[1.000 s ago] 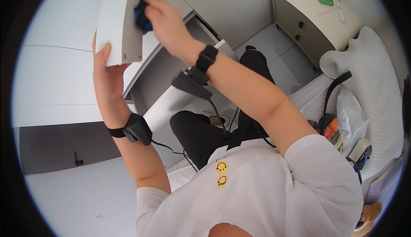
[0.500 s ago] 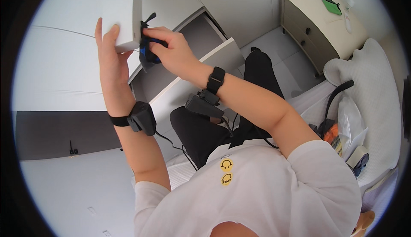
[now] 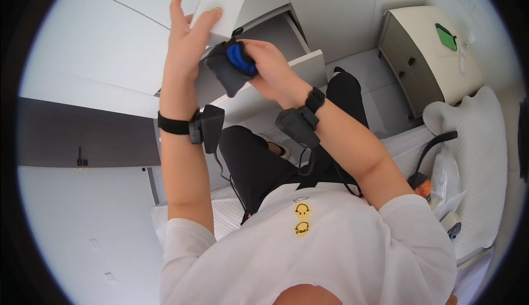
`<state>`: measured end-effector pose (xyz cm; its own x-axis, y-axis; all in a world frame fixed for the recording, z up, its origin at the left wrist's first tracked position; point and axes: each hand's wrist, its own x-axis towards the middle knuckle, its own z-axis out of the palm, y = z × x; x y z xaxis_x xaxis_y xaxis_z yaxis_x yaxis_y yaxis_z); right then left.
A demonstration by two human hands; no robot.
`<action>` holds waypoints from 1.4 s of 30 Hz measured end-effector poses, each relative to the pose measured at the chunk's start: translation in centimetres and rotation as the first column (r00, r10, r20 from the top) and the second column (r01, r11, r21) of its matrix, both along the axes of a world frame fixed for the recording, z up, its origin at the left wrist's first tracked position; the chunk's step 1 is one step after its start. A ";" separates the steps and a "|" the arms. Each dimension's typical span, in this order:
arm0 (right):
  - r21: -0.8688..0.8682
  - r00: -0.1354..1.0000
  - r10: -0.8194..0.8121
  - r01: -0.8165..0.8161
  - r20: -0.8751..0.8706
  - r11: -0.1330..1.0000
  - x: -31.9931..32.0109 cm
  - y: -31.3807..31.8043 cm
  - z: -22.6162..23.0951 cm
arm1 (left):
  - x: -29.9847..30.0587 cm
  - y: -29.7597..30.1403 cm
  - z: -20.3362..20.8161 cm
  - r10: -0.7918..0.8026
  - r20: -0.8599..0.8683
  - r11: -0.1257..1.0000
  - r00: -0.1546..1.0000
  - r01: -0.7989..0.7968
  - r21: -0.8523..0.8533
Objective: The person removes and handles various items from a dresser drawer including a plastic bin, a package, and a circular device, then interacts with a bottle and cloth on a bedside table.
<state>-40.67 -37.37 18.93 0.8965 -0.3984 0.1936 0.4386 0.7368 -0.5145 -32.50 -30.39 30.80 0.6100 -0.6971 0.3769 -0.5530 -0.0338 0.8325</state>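
My left hand (image 3: 184, 49) is closed on a white box (image 3: 225, 10) with its thumb on the near face; one finger stretches up beside it. Just below the box's lower end, my right hand (image 3: 274, 71) pinches a soft dark grey pouch (image 3: 225, 73). Bright blue material (image 3: 241, 58) shows on the pouch next to my right fingers. A short black loop (image 3: 237, 31) sticks up at its top, near the box's corner. The box's far end runs out of the picture.
Beneath my hands a white drawer (image 3: 308, 68) stands pulled out from the white cabinets. A cream bedside cabinet (image 3: 399, 57) at the far right carries a green pouch (image 3: 446, 38). To my right, a clear plastic bag (image 3: 445, 175) and a black strap (image 3: 435, 139) lie by a white pillow (image 3: 485, 156).
Both hands have shifted right in the picture with the box and pouch, as the whole view has moved too. The pouch has turned, showing more of its grey body and blue part.
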 end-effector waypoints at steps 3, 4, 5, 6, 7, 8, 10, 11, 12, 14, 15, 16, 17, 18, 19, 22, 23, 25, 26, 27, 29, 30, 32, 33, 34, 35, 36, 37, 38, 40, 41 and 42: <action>0.105 0.997 0.076 -0.077 0.016 0.992 -0.3 -0.4 -0.3 | 0.1 0.1 -0.4 0.026 0.023 0.999 0.999 -0.026 0.027; 0.114 0.997 0.077 -0.077 0.006 0.990 -0.4 -0.5 -0.4 | 0.4 0.1 -0.6 0.019 0.020 0.999 1.000 -0.019 0.030; 0.111 0.997 0.082 -0.082 0.004 0.990 -0.5 -0.6 -0.5 | 0.6 0.1 -0.9 0.011 0.019 0.999 1.000 -0.012 0.034; 0.131 0.995 0.096 -0.098 0.027 0.986 -0.6 -0.6 -0.7 | 0.9 0.2 -1.1 0.017 0.017 0.999 1.000 -0.017 0.031; 0.150 0.993 0.106 -0.112 0.049 0.982 -0.9 -0.7 -0.8 | 1.0 0.2 -1.4 0.029 0.020 0.999 0.999 -0.029 0.038; 0.147 0.993 0.109 -0.115 0.046 0.982 -1.1 -0.8 -0.9 | 1.1 0.3 -1.6 0.040 0.024 0.998 0.999 -0.041 0.045; 0.134 0.995 0.086 -0.093 0.052 0.987 -1.8 -0.9 -1.0 | 0.9 0.5 -1.9 0.054 0.010 0.996 0.999 -0.054 0.069; 0.130 0.995 0.090 -0.095 0.049 0.987 -2.1 -1.0 -1.1 | 0.8 0.6 -2.0 0.063 -0.002 0.993 0.998 -0.063 0.097; 0.151 0.995 0.080 -0.087 0.052 0.985 -2.5 -1.2 -1.3 | 1.2 0.6 -2.4 0.064 -0.005 0.994 0.998 -0.064 0.094; 0.181 0.997 0.042 -0.054 0.072 0.982 -3.4 -2.3 -1.9 | 2.2 0.2 -3.6 0.041 0.035 0.990 0.999 -0.046 0.132; 0.173 0.998 0.030 -0.041 0.064 0.984 -3.9 -3.1 -2.4 | 2.7 0.2 -4.5 0.029 0.027 0.992 0.999 -0.032 0.124; 0.158 0.995 0.021 -0.036 0.099 0.987 -4.6 -4.3 -2.6 | 3.3 -0.1 -5.4 0.004 0.034 0.995 0.999 -0.007 0.097; 0.139 0.992 0.004 -0.022 0.127 0.990 -5.5 -5.7 -3.0 | 3.4 -0.9 -5.8 -0.030 0.034 0.997 0.999 0.028 0.067; 0.227 0.995 -0.077 0.060 0.070 0.972 -5.5 -6.5 -3.3 | 3.7 -0.7 -6.0 -0.001 0.000 0.996 1.000 0.001 0.092; 0.254 0.990 -0.123 0.103 0.063 0.962 -6.0 -8.0 -4.3 | 3.4 -0.5 -6.2 0.006 -0.052 0.993 0.999 0.000 0.119; 0.426 0.889 -0.419 0.456 -0.184 0.782 -8.9 -12.6 -8.8 | 4.3 1.3 -7.1 -0.021 -0.120 0.995 0.993 0.032 0.093; 0.478 0.856 -0.494 0.502 -0.154 0.721 -10.5 -15.3 -10.8 | 4.1 1.1 -7.3 0.006 -0.094 0.992 0.996 0.006 0.127; 0.485 0.722 -0.652 0.667 -0.231 0.566 -15.7 -21.4 -16.0 | 3.1 -0.3 -8.0 -0.042 -0.118 0.990 0.992 0.057 0.127; 0.544 0.661 -0.665 0.720 -0.348 0.431 -16.5 -22.8 -16.4 | 3.2 0.0 -8.0 -0.012 -0.105 0.987 0.994 0.028 0.155; 0.573 0.636 -0.689 0.726 -0.348 0.380 -20.0 -25.8 -19.0 | 2.4 -1.0 -8.4 -0.044 -0.118 0.988 0.992 0.061 0.145; 0.458 0.524 -0.657 0.839 -0.541 0.292 -19.4 -27.1 -20.0 | 3.0 0.5 -8.0 0.045 -0.039 0.976 0.998 -0.035 0.216; 0.395 0.444 -0.706 0.885 -0.552 0.248 -21.9 -29.7 -22.1 | 2.8 -0.3 -8.2 0.027 -0.047 0.977 0.999 -0.017 0.211; 0.114 0.205 -0.859 0.979 -0.469 0.171 -39.4 -38.3 -24.9 | 0.4 -4.3 -10.4 -0.128 -0.174 0.980 0.976 0.151 0.127; -0.020 0.147 -0.718 0.976 -0.680 0.219 -30.1 -35.8 -26.1 | 2.6 -1.2 -9.3 0.010 -0.083 0.980 0.996 0.007 0.201; -0.542 -0.211 -0.781 0.820 -0.588 0.186 -40.0 -39.1 -25.0 | 0.8 -3.5 -9.9 -0.109 -0.155 0.983 0.982 0.130 0.133; -0.535 -0.317 -0.772 0.844 -0.550 0.035 -42.0 -39.9 -24.3 | 0.4 -3.9 -10.0 -0.147 -0.166 0.980 0.975 0.167 0.110; -0.562 -0.349 -0.713 0.824 -0.608 0.076 -35.6 -38.8 -25.2 | 1.8 -2.1 -9.2 -0.056 -0.106 0.985 0.993 0.072 0.158; -0.592 -0.360 -0.705 0.799 -0.612 0.106 -33.1 -38.1 -25.0 | 2.7 -1.4 -8.9 -0.056 -0.074 0.985 0.996 0.067 0.156; -0.564 -0.297 -0.721 0.811 -0.626 0.156 -33.0 -37.5 -25.0 | 3.3 -1.1 -9.1 -0.070 -0.059 0.986 0.996 0.078 0.145; -0.359 -0.025 -0.723 0.879 -0.691 0.313 -33.4 -35.6 -25.3 | 2.4 -1.6 -9.6 -0.075 -0.011 0.990 0.997 0.076 0.123; -0.232 0.104 -0.696 0.899 -0.711 0.371 -33.1 -34.4 -25.3 | 2.2 -2.2 -10.0 -0.130 0.081 0.989 0.988 0.124 0.077; -0.126 0.196 -0.672 0.908 -0.715 0.399 -31.9 -33.3 -25.1 | 2.1 -2.3 -10.2 -0.095 0.252 0.991 0.963 0.067 0.119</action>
<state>-72.56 -70.68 -6.18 -0.1149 -0.8818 -0.4574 0.5654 0.3206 -0.7600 -30.40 -32.68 20.62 0.4427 -0.7855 0.4326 -0.7522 -0.0626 0.6560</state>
